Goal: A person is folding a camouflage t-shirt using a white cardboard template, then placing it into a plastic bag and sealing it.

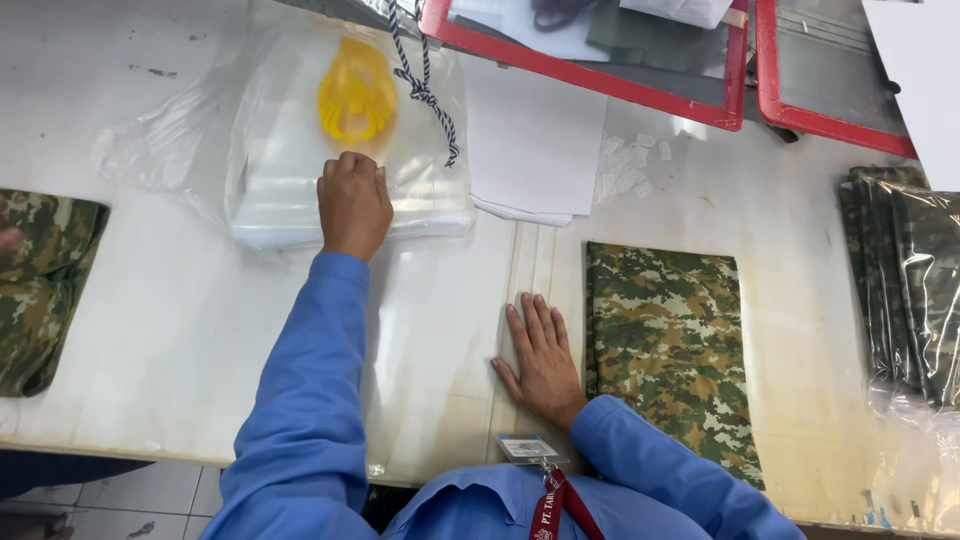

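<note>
Camo cloth (40, 285) at left: cut off by frame edge, full shape unknown. Bagged camo stack (910, 280) at right runs off the edge too. Red-framed trays (600, 80) up top cropped; contents behind glare, can't ID. Folded camo piece (665, 350): near corner hidden under blue sleeve (690, 480). Left hand (353, 203) covers part of clear bag stack (300, 200); fingertips curl out of sight. Small white bits (625, 170) on surface (150, 330): too small to tell. Yellow item (356, 92) blurred through plastic.
</note>
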